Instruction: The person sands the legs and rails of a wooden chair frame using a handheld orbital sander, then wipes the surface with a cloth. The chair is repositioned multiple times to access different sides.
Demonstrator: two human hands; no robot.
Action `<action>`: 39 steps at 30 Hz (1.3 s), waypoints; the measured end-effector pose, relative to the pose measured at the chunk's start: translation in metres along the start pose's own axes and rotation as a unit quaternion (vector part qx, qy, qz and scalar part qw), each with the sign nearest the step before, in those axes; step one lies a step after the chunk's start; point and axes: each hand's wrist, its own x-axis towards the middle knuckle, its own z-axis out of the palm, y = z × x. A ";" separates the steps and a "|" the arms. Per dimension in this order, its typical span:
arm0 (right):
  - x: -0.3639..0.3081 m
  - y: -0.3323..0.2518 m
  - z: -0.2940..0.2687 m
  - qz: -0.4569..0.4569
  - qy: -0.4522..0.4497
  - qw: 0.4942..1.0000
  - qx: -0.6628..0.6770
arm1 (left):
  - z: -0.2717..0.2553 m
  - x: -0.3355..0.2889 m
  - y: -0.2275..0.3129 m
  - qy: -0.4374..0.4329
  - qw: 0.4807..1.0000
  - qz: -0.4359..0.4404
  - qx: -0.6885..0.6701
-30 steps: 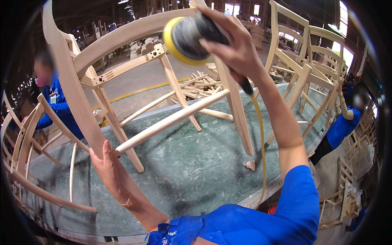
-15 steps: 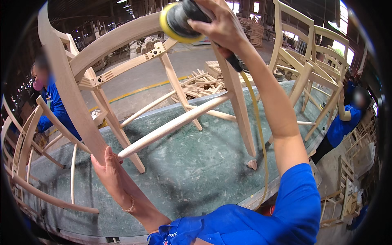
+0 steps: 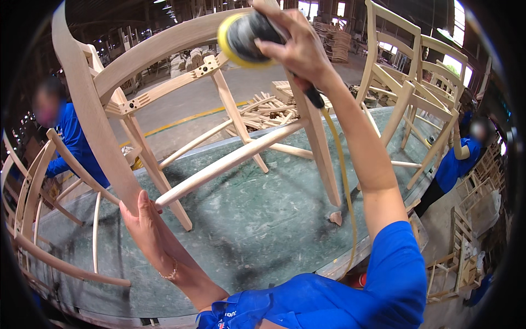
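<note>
A bare wooden chair frame [image 3: 219,165] stands on the green tabletop [image 3: 246,214], with no seat fitted. My left hand [image 3: 141,222] grips the lower end of its left leg, the thumb lying along the wood beside the round stretcher. High up, my right hand [image 3: 301,46] is wrapped round a black and yellow orbital sander [image 3: 246,38]. The sander's pad is against or very close to the right part of the chair's curved rail [image 3: 164,46]; exact contact cannot be told. A yellow hose [image 3: 344,159] hangs from the tool down past the table edge.
Another chair frame [image 3: 60,170] lies at the left, near a person in blue [image 3: 76,137]. More chair frames [image 3: 405,93] stand at the right beside another person in blue [image 3: 457,162]. A small pinkish scrap [image 3: 335,218] lies on the tabletop. Wooden parts [image 3: 271,112] are piled beyond.
The sander and my right hand have shifted slightly down and to the right in view. My left hand keeps its hold on the leg. The person at left has moved a little.
</note>
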 end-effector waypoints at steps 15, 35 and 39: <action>-0.002 0.006 -0.003 0.018 -0.025 0.970 0.241 | 0.006 0.011 -0.003 0.006 0.992 -0.048 -0.116; 0.040 -0.030 0.018 -0.024 -0.018 0.979 0.199 | 0.016 0.002 0.008 0.054 0.993 -0.028 -0.096; 0.056 -0.090 0.071 -0.162 -0.028 0.986 0.002 | 0.011 0.006 0.002 0.032 0.997 -0.017 -0.074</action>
